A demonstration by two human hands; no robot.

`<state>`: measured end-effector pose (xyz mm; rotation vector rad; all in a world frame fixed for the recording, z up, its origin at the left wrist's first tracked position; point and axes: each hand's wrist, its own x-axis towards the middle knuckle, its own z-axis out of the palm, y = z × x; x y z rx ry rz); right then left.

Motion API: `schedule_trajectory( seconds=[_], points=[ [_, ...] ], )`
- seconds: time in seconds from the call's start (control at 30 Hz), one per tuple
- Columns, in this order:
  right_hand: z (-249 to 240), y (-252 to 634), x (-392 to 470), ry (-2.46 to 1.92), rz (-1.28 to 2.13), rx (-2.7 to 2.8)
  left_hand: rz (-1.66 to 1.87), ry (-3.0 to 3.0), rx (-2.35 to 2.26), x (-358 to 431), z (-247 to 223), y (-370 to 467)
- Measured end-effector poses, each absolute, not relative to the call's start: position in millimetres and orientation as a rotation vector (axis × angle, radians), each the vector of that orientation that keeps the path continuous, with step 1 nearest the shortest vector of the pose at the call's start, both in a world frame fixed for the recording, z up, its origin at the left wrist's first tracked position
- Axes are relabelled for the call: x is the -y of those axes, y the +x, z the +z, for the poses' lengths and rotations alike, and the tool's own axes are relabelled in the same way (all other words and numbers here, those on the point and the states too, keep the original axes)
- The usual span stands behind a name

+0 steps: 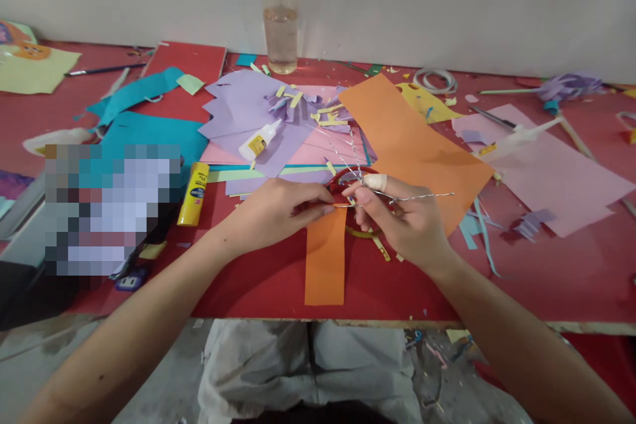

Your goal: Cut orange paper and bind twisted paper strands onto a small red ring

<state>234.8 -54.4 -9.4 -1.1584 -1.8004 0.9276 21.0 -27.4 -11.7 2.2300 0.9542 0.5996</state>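
Note:
My left hand (283,212) pinches the top end of an orange paper strip (325,262), which hangs down over the table's front part. Its upper edge is against a thin silver wire. In my right hand (402,218), closed fingers grip the twisted silver wire (422,197), whose several ends stick out upward and to the right. A pale bandage (375,181) wraps one right finger. Behind the fingers lies a round red-rimmed thing (342,175), partly hidden, so its kind is unclear. A large orange paper sheet (412,152) lies just beyond my right hand.
A yellow glue stick (193,195) and a small glue bottle (259,140) lie to the left and ahead. Purple paper (243,96) and pink paper (556,179) cover parts of the red table. A cup of liquid (281,40) stands by the wall.

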Motion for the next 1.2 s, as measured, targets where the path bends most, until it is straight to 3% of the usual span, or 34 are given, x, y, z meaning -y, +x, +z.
schedule_trajectory(
  seconds=[1.2],
  points=[
    [-9.8,234.7,54.6,-1.165,0.926,1.809,0.619,2.224,-0.943,27.9,-12.1,20.7]
  ],
)
